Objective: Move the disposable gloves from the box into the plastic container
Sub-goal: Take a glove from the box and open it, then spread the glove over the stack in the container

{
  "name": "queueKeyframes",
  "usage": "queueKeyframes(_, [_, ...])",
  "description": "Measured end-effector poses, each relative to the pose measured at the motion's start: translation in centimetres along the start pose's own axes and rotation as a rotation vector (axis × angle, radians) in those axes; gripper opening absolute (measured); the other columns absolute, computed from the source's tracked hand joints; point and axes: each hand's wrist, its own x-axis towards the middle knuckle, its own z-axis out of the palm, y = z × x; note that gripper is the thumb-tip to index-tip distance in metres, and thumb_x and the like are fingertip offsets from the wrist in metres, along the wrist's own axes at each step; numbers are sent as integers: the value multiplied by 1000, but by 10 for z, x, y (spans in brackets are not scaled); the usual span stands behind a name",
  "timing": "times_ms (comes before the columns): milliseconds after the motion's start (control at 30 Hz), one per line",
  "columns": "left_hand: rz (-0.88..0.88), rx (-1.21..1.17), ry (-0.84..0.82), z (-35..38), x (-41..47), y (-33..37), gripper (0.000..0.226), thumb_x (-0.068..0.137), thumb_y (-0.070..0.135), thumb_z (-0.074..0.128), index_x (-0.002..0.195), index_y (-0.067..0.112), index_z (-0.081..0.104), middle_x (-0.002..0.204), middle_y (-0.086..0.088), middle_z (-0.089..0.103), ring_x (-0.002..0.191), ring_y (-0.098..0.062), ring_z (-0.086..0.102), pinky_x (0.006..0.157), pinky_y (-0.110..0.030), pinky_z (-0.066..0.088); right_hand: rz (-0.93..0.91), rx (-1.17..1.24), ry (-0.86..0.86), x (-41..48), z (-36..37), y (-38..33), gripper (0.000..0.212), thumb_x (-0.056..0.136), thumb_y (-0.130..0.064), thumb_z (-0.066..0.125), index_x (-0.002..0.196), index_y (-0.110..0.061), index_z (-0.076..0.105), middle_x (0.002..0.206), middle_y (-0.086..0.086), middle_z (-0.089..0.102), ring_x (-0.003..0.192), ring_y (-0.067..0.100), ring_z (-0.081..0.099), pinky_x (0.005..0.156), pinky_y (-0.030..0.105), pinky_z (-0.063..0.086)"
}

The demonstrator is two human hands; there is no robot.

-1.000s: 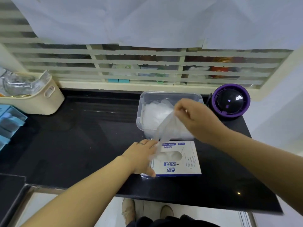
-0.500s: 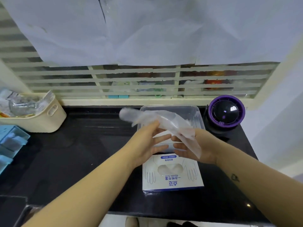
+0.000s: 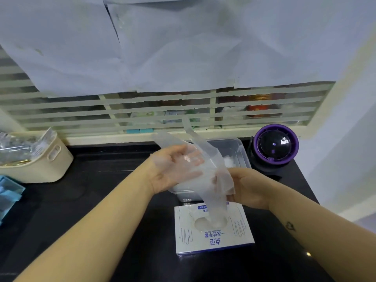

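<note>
A translucent disposable glove (image 3: 205, 157) is spread in the air between my hands, above the near end of the clear plastic container (image 3: 242, 151). My left hand (image 3: 173, 169) lies palm up under the glove with its fingers nearly straight. At the glove's right edge my right hand (image 3: 250, 188) pinches the film; its fingertips are hidden behind it. A tail of film hangs down to the oval opening of the white and blue glove box (image 3: 213, 239), which lies flat on the black counter in front of the container. White crumpled gloves (image 3: 230, 161) lie inside the container.
A beige basket (image 3: 40, 167) with clear wrappers stands at the left of the black counter (image 3: 101, 200). A round purple and black device (image 3: 274, 147) sits right of the container. Blue items (image 3: 8, 194) lie at the far left. A slatted window runs behind.
My left hand has left the box and come up under the glove. My right hand has dropped from above the container to its right front, and the glove is now spread between both hands.
</note>
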Motion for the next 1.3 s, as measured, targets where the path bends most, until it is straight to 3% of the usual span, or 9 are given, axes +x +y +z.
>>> queueKeyframes(133, [-43, -34, 79, 3, 3, 5, 31, 103, 18, 39, 116, 1, 61, 121, -22, 65, 116, -38, 58, 95, -54, 43, -47, -83, 220, 9, -2, 0, 28, 97, -28, 51, 112, -10, 66, 114, 13, 66, 103, 28, 63, 91, 42, 53])
queueKeyframes(233, [-50, -54, 79, -1, 4, 11, 35, 105, 23, 35, 117, 4, 62, 125, -23, 62, 117, -39, 57, 93, -53, 45, -497, -370, 517, 2, -1, -9, 23, 94, -33, 55, 117, -27, 53, 120, -3, 59, 106, 10, 58, 85, 24, 48])
queueKeyframes(300, [-60, -88, 77, 0, 3, 14, 38, 105, 26, 33, 121, 4, 60, 121, -27, 63, 109, -43, 61, 85, -52, 47, -689, -702, 425, -6, 7, -16, 45, 88, -30, 65, 128, -35, 45, 130, -15, 46, 118, -3, 47, 92, 18, 43])
queueKeyframes(433, [-57, -115, 57, 8, 0, 15, 42, 105, 25, 29, 104, -2, 62, 104, -31, 68, 82, -41, 70, 75, -53, 50, -620, -1141, 382, 11, 14, -7, 60, 88, -16, 66, 140, -35, 41, 154, -11, 21, 139, 7, 22, 105, 17, 25])
queueKeyframes(633, [-30, -74, 106, 3, 2, 20, 35, 105, 23, 32, 113, 2, 59, 98, -27, 71, 86, -42, 68, 75, -53, 49, -833, -1004, 567, 33, 0, -12, 29, 87, -4, 65, 114, -14, 68, 102, -6, 64, 84, -10, 52, 79, 3, 41])
queueKeyframes(900, [-58, -32, 96, -14, 8, 20, 35, 101, 21, 39, 119, 0, 62, 116, -27, 66, 101, -40, 68, 81, -55, 55, -604, -471, 575, 32, -13, -26, 9, 89, -11, 64, 90, -19, 68, 83, -4, 68, 77, 7, 62, 68, 12, 50])
queueKeyframes(1067, [-47, 186, 167, -31, 9, 33, 30, 100, 21, 48, 123, 9, 63, 118, -17, 68, 103, -33, 67, 84, -50, 56, -345, 125, 488, 35, -22, -36, 13, 89, -13, 63, 101, -12, 69, 96, 5, 71, 101, 23, 63, 103, 46, 43])
queueKeyframes(1233, [605, 450, 608, -36, 15, 55, 22, 98, 16, 52, 118, 21, 60, 106, 0, 64, 88, -8, 60, 86, -33, 50, -501, -86, 557, 29, -23, -57, 9, 91, -17, 62, 98, -19, 67, 99, 3, 69, 97, 22, 64, 85, 32, 53])
queueKeyframes(1300, [832, 616, 526, -23, 5, 56, 14, 97, 15, 53, 99, 25, 63, 91, 8, 66, 79, -3, 60, 83, -31, 50, -598, -159, 537, 27, -20, -67, 9, 90, -18, 63, 98, -18, 68, 90, -1, 70, 86, 17, 65, 74, 26, 54])
